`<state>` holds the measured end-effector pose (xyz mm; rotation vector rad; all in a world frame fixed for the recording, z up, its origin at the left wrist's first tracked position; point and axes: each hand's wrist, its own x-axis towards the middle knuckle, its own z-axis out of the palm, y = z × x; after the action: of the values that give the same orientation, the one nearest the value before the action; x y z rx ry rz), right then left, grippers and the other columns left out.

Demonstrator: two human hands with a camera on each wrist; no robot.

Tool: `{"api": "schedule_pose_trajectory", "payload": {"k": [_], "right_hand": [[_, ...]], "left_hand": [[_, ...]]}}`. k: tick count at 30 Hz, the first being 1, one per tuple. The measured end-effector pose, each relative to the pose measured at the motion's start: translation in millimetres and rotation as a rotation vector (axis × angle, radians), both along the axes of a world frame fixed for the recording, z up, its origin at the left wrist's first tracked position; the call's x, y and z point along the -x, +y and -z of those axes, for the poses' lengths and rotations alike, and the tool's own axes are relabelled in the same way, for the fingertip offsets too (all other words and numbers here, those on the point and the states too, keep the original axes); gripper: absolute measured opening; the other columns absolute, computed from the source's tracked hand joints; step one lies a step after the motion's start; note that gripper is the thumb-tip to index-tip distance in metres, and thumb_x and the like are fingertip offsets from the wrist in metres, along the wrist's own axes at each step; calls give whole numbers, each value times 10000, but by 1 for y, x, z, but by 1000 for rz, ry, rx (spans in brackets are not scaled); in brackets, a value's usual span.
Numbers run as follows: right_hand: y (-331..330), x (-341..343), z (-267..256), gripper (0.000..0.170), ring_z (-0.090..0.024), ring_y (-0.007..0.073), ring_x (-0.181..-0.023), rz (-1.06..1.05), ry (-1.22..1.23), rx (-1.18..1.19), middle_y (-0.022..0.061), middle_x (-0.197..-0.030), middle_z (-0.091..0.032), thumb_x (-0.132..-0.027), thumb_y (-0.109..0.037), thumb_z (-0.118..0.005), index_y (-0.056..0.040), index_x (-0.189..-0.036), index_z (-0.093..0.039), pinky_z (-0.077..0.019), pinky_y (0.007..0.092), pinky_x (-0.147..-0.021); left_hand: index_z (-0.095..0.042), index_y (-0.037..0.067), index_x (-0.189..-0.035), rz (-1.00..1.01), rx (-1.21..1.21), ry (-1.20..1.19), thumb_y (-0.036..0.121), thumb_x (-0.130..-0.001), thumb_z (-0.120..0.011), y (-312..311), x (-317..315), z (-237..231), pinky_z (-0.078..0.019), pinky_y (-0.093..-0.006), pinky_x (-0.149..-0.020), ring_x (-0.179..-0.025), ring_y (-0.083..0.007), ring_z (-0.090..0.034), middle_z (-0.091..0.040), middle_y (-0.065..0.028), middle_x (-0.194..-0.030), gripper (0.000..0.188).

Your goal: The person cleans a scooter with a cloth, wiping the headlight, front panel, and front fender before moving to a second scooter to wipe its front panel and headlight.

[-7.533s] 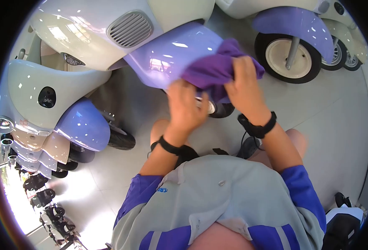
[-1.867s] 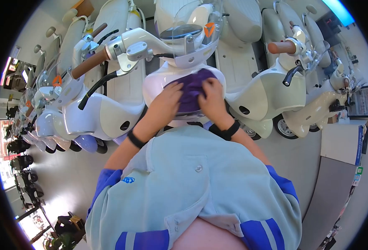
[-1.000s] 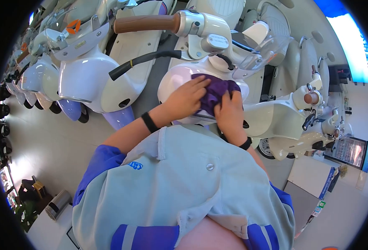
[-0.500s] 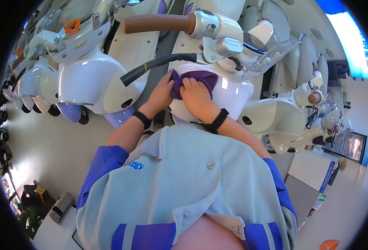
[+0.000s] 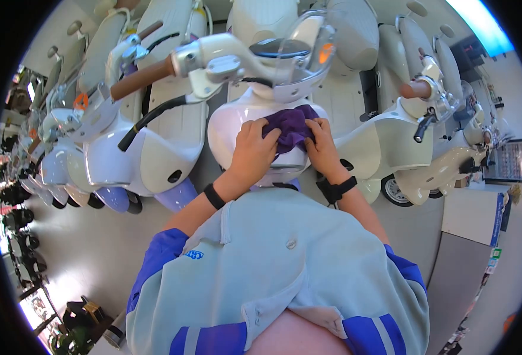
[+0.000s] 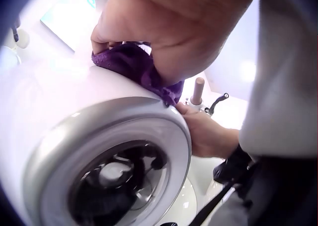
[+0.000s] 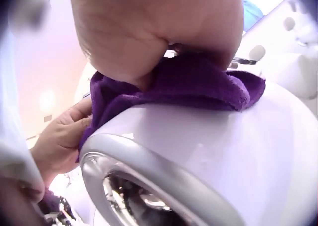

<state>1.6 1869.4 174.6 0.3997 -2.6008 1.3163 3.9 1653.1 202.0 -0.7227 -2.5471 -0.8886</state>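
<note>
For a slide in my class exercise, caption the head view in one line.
Left hand and right hand hold a purple cloth against a pale scooter's front, other scooters alongside.

We take this for a scooter shop or showroom
We see many pale scooters (image 5: 222,130) parked side by side across the upper half of the frame, and dark wheeled vehicles (image 5: 23,220) lined up along the left edge, on a smooth grey floor (image 5: 95,254); we also note a lit panel (image 5: 483,23) at upper right, a framed board (image 5: 512,160) below it, a white and grey counter (image 5: 462,260) at right, and a bright, dark-framed opening (image 5: 36,312) at lower left
</note>
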Motion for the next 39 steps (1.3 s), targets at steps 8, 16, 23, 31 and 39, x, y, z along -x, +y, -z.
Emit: {"api": "schedule_pose_trajectory", "payload": {"k": [8, 16, 23, 31, 39], "right_hand": [[34, 37, 14, 395, -511, 413, -1139, -4, -53, 168, 229, -1153, -539, -843, 5, -593, 13, -1231, -516, -420, 416, -1001], [1, 109, -128, 542, -527, 432, -1078, 118, 521, 361, 235, -1165, -511, -820, 81, -543, -103, -1330, -533, -443, 460, -946], [-28, 58, -42, 679, -522, 440, -1119, 86, 314, 140, 241, -1203, -479, -785, 92, -556, -181, -1407, -546, -455, 441, -975], [-29, 112, -139, 548, -550, 381, -1030, 136, 582, 15, 183, -1100, -513, -820, 16, -633, -172, -1334, -611, -480, 396, -886], [-16, 113, -59, 666, -541, 365, -1022, 348, 422, 133, 189, -1114, -511, -802, 7, -643, -100, -1443, -499, -458, 392, -913]], "left_hand": [[-651, 52, -1069, 110, 199, -66, 18, -776, -657, 40, 36, -39, -476, -445, -812, -926, -347, -558, -549, -152, -973, 294], [-648, 62, -1147, -153, 135, 528, -1, -795, -615, 53, 77, -144, -466, -443, -794, -904, -358, -545, -534, -163, -947, 359], [-656, 60, -1199, -10, 170, 123, 26, -833, -636, 21, 54, -45, -457, -409, -776, -928, -348, -541, -544, -173, -994, 368], [-624, 17, -1241, -43, 56, 382, -12, -844, -618, 17, 95, -115, -479, -412, -819, -976, -356, -546, -543, -176, -1056, 398], [-659, 35, -1200, -16, 243, 488, 18, -796, -616, 40, 88, -94, -464, -388, -856, -978, -308, -541, -555, -136, -1116, 407]]}}
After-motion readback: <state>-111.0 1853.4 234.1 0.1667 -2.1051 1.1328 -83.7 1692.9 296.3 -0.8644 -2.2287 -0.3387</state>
